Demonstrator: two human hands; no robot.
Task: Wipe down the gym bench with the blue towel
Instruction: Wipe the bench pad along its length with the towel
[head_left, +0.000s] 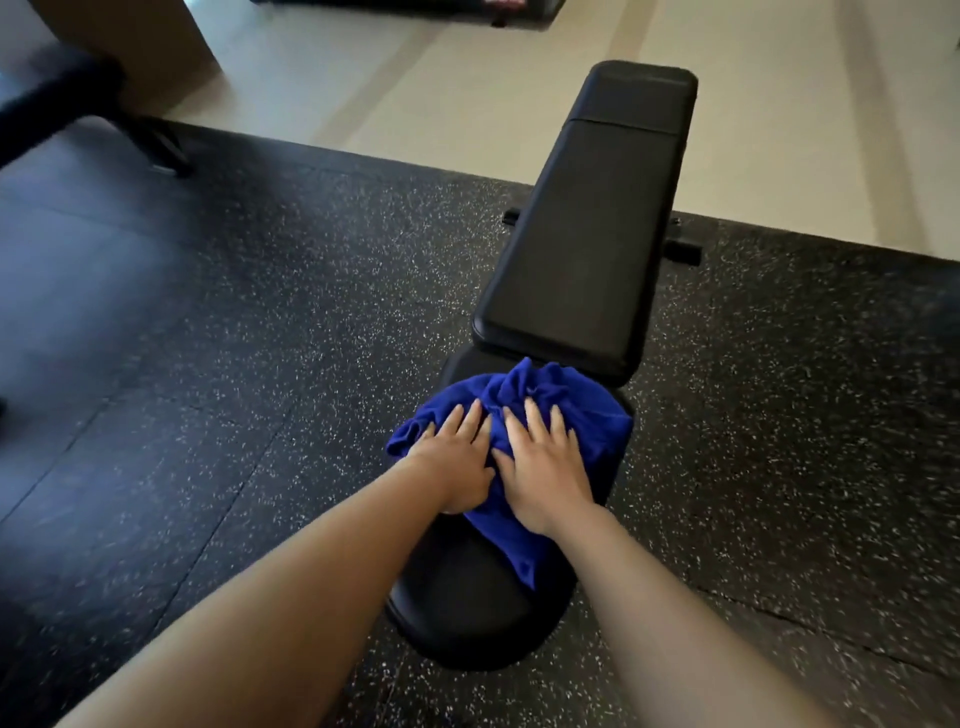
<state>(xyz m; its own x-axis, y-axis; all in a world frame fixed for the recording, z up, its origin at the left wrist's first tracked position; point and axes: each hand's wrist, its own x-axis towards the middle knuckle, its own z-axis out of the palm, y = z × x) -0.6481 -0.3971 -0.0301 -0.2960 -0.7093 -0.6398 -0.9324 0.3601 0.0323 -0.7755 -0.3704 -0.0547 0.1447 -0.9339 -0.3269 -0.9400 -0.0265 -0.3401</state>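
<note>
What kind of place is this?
Most likely a gym or home workout room: a black padded bench stands on speckled rubber flooring, and both hands press a blue towel on its seat.

A speckled black mat covered the near floor and met pale flooring beyond. A brown box stood top left, with blurred black equipment beside it.

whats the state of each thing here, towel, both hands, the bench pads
blue towel: bunched up, lying on the seat pad under both hands
left hand: flat, fingers straight, pressing on the towel
right hand: flat, fingers straight, pressing on the towel
seat pad: far part covered by the towel, near end bare
back pad: bare, nothing on it
</note>
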